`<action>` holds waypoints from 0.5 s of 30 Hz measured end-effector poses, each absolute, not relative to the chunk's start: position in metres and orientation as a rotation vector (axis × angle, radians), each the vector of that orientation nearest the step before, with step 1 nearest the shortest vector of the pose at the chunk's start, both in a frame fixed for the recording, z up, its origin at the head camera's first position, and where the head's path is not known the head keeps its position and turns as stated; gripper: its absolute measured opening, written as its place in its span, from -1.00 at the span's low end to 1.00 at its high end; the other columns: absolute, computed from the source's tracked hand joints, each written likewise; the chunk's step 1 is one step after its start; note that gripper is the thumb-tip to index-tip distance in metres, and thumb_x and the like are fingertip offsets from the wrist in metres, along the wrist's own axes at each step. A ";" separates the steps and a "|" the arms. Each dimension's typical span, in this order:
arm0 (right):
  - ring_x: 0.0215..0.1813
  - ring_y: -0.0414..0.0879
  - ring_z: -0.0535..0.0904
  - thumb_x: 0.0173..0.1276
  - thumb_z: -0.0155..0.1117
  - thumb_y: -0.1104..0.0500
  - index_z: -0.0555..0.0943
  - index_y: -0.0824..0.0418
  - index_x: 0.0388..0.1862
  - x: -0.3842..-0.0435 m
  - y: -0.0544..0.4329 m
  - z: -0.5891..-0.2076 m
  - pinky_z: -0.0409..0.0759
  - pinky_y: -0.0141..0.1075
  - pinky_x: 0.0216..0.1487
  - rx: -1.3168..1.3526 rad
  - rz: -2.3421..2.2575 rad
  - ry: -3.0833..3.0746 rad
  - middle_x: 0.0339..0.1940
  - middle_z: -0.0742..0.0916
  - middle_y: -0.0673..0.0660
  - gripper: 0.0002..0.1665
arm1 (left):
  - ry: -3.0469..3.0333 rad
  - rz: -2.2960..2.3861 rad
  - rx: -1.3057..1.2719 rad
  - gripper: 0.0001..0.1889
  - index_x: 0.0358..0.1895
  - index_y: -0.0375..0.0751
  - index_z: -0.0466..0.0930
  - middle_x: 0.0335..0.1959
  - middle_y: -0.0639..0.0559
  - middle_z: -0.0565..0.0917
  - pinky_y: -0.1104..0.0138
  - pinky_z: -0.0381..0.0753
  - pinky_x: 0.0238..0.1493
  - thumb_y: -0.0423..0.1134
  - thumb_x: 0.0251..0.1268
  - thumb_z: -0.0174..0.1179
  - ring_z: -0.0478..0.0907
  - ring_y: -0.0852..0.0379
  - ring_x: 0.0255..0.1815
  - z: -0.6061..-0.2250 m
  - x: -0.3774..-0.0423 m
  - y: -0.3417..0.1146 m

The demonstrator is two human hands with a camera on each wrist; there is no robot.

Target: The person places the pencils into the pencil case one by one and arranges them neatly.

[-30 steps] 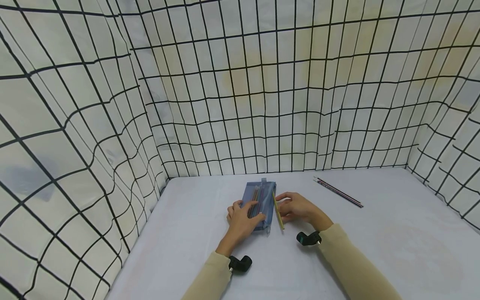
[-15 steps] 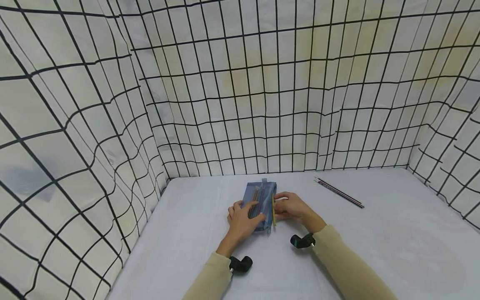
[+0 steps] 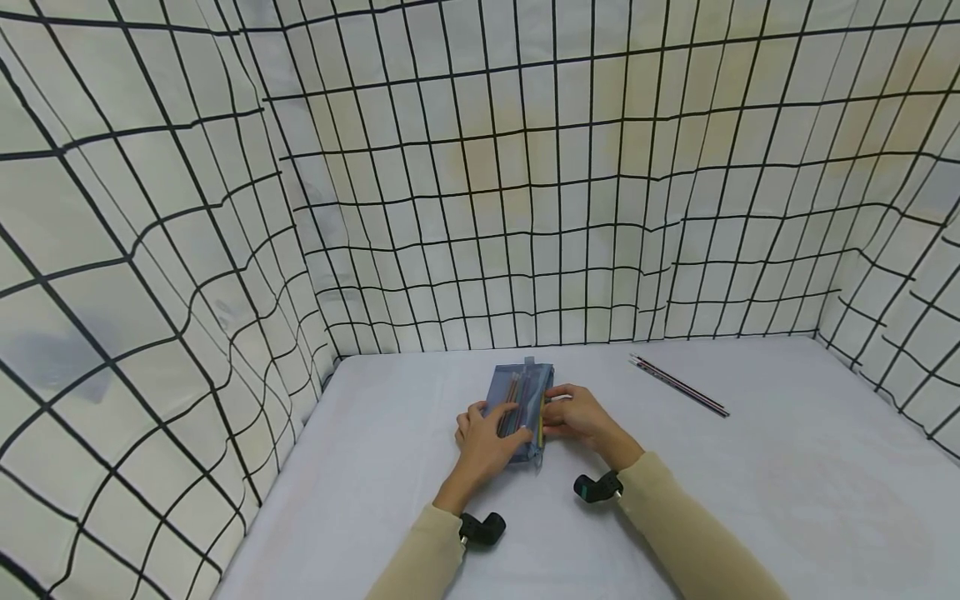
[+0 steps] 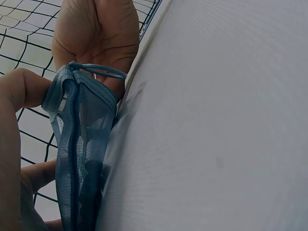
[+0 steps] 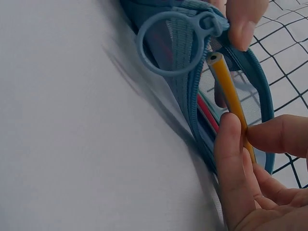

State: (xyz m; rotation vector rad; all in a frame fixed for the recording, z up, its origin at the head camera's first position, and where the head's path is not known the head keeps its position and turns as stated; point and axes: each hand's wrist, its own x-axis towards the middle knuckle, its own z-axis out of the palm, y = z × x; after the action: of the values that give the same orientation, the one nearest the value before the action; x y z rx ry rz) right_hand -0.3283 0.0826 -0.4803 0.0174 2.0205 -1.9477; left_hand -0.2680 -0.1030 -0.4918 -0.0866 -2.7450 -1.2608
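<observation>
Head cam: blue mesh pouch (image 3: 501,383) mid-frame, pencils (image 3: 512,396) showing through, left hand (image 3: 483,440) fingers curled gripping it. Left wrist: pouch runs lengthwise down frame left. Right wrist: right hand (image 5: 262,207) pinches a yellow pencil (image 5: 228,91) in the pouch's open mouth, flat end pointing upper left.
</observation>
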 end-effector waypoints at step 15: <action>-0.23 -0.04 0.67 0.35 0.21 0.42 0.41 0.39 0.35 -0.325 0.080 -0.482 0.75 -0.26 -0.22 0.033 -1.923 2.062 -0.08 0.69 0.29 -0.43 | -2.742 -1.249 -0.101 -0.39 0.31 0.06 0.58 0.49 -0.37 0.19 -0.25 0.07 0.37 0.12 0.17 0.31 0.03 -0.29 0.41 -0.493 -0.268 -0.104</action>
State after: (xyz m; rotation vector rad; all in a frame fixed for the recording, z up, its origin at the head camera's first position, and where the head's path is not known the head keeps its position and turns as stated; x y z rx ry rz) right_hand -0.3250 0.0797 -0.4817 0.0334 2.0624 -1.9232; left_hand -0.2683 -0.1036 -0.4932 -0.1011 -2.7416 -1.2495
